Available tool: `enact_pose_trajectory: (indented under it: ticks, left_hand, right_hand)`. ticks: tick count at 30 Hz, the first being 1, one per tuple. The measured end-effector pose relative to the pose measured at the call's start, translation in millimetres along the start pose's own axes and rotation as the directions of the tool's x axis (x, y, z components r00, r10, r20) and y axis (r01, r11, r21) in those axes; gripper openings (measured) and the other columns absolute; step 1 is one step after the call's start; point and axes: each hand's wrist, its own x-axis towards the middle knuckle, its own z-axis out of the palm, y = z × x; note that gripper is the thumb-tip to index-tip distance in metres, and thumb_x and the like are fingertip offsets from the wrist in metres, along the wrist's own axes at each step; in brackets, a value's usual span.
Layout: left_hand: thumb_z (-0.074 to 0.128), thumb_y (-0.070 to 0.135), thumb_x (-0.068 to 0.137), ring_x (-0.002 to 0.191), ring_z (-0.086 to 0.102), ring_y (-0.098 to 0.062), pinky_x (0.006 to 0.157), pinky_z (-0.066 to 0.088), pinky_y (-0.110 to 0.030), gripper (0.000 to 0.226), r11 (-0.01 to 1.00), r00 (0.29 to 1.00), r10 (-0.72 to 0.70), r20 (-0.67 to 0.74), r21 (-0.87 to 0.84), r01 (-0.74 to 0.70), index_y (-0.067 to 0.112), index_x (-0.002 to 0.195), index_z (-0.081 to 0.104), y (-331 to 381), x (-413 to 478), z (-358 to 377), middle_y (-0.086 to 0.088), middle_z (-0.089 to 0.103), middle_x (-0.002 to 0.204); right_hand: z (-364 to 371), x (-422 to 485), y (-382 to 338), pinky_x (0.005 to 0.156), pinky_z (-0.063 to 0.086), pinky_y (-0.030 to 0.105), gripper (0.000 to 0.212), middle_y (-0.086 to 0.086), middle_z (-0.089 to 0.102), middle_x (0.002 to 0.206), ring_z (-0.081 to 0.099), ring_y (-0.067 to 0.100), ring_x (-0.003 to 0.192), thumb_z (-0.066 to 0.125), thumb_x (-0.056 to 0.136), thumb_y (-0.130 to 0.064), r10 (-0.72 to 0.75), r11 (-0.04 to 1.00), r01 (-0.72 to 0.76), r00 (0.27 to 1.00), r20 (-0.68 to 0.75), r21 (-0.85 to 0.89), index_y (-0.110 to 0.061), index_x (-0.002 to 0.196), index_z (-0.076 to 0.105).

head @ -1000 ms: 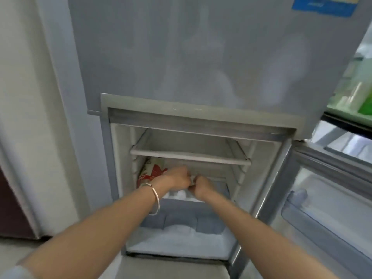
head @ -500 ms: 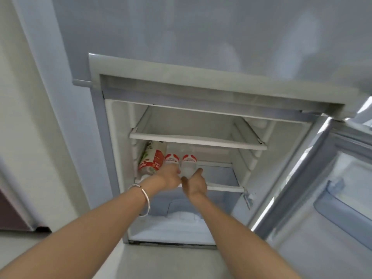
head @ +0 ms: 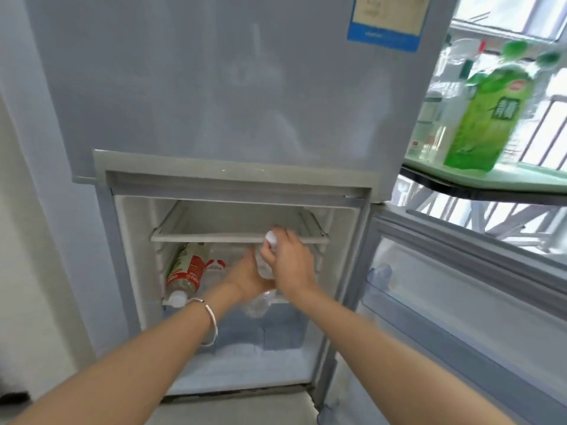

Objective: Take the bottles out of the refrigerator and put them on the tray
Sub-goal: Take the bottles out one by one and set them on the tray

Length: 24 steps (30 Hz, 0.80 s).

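The lower refrigerator compartment [head: 129,271] stands open. My right hand [head: 293,265] grips a small clear bottle [head: 264,266] with a white cap, tilted upright in front of the upper shelf [head: 214,238]. My left hand [head: 247,280] sits just below and left of it, closed around a second clear bottle [head: 257,305] whose end sticks out beneath the hand. On the middle shelf lie a large bottle with a red and green label [head: 184,269] and a smaller red-labelled bottle [head: 214,268]. The green tray [head: 521,180] is at the upper right.
The open fridge door [head: 460,286] with its door bin swings out on the right. On the tray stand a green-labelled bottle [head: 481,118] and clear bottles [head: 435,118]. A window railing lies behind. A pale wall [head: 30,240] borders the left.
Both hands have come back from the middle shelf, each with a small clear bottle; the right one is raised. The view has shifted and the tray now shows at the right.
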Motion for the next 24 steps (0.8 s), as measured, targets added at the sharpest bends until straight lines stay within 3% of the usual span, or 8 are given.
enact_pose_trajectory:
  ticks: [3, 7, 10, 13, 15, 19, 22, 24]
  left_hand:
    - [0.081, 0.044, 0.061, 0.092, 0.063, -0.018, 0.073, 0.054, -0.031, 0.075, 0.996, 0.992, 0.086, -0.088, 0.001, -0.086, 0.02, 0.122, 0.044, 35, -17, -10, 0.002, 0.065, 0.107]
    - [0.081, 0.038, 0.068, 0.087, 0.065, -0.006, 0.066, 0.052, -0.01, 0.035, 0.959, 0.958, 0.284, 0.034, 0.014, -0.284, 0.039, 0.096, 0.059, 92, -37, -33, 0.02, 0.067, 0.09]
    - [0.084, 0.031, 0.066, 0.088, 0.068, 0.0, 0.074, 0.056, -0.017, 0.041, 0.931, 0.926, 0.365, 0.093, -0.037, -0.363, 0.039, 0.101, 0.064, 142, -60, -57, 0.022, 0.071, 0.096]
    - [0.084, 0.029, 0.068, 0.064, 0.067, 0.005, 0.051, 0.051, -0.014, 0.035, 0.908, 0.9, 0.418, 0.124, -0.026, -0.418, 0.034, 0.098, 0.067, 197, -77, -83, 0.028, 0.068, 0.072]
    - [0.081, 0.04, 0.071, 0.06, 0.068, 0.004, 0.046, 0.047, -0.01, 0.033, 0.891, 0.886, 0.451, 0.107, -0.002, -0.454, 0.03, 0.099, 0.066, 236, -85, -97, 0.027, 0.065, 0.062]
    - [0.078, 0.055, 0.066, 0.081, 0.072, -0.011, 0.059, 0.058, -0.022, 0.054, 0.863, 0.863, 0.505, 0.02, -0.02, -0.505, 0.024, 0.108, 0.064, 312, -83, -105, 0.005, 0.07, 0.095]
    - [0.083, 0.048, 0.062, 0.08, 0.07, -0.016, 0.064, 0.061, -0.029, 0.062, 0.832, 0.837, 0.543, -0.071, -0.09, -0.548, 0.019, 0.112, 0.061, 361, -74, -94, -0.001, 0.065, 0.102]
    - [0.085, 0.039, 0.065, 0.075, 0.069, -0.013, 0.055, 0.059, -0.023, 0.057, 0.802, 0.813, 0.569, -0.123, -0.139, -0.581, 0.017, 0.112, 0.06, 387, -67, -82, -0.001, 0.065, 0.101]
  right_hand:
    - [-52, 7, -4, 0.078, 0.047, 0.038, 0.034, 0.01, 0.061, 0.116, 0.062, 0.036, 0.1, 0.046, 0.096, -0.033, -0.081, 0.997, 0.081, 0.997, 0.0, -0.018, -0.014, 0.119, 0.061]
    - [-126, 6, -1, 0.083, 0.047, 0.037, 0.035, 0.009, 0.064, 0.113, 0.063, 0.031, 0.099, 0.052, 0.094, -0.036, -0.179, 0.98, 0.18, 0.984, -0.018, 0.083, -0.014, 0.118, 0.063]
    - [-183, 4, 7, 0.085, 0.05, 0.037, 0.037, 0.007, 0.067, 0.113, 0.064, 0.027, 0.098, 0.053, 0.095, -0.04, -0.23, 0.965, 0.239, 0.969, -0.088, 0.111, -0.013, 0.118, 0.062]
    - [-235, -1, 18, 0.072, 0.043, 0.029, 0.047, 0.002, 0.063, 0.106, 0.061, 0.021, 0.086, 0.049, 0.096, -0.041, -0.272, 0.942, 0.306, 0.937, -0.218, 0.14, -0.015, 0.135, 0.05]
    - [-265, -8, 29, 0.066, 0.039, 0.027, 0.052, 0.002, 0.057, 0.096, 0.052, 0.014, 0.075, 0.045, 0.097, -0.041, -0.277, 0.932, 0.324, 0.925, -0.258, 0.161, -0.014, 0.141, 0.042]
    - [-300, -21, 58, 0.064, 0.05, 0.035, 0.044, 0.002, 0.062, 0.097, 0.06, 0.017, 0.075, 0.051, 0.094, -0.042, -0.23, 0.947, 0.279, 0.935, -0.272, 0.158, -0.015, 0.129, 0.047]
    - [-309, -17, 81, 0.075, 0.05, 0.035, 0.069, 0.003, 0.059, 0.122, 0.057, 0.017, 0.097, 0.067, 0.082, -0.043, -0.14, 0.977, 0.181, 0.945, -0.296, 0.116, -0.018, 0.137, 0.034]
    - [-317, -5, 95, 0.09, 0.051, 0.041, 0.082, 0.005, 0.054, 0.132, 0.054, 0.021, 0.115, 0.072, 0.078, -0.039, -0.03, 0.99, 0.072, 0.951, -0.308, 0.125, -0.015, 0.143, 0.028]
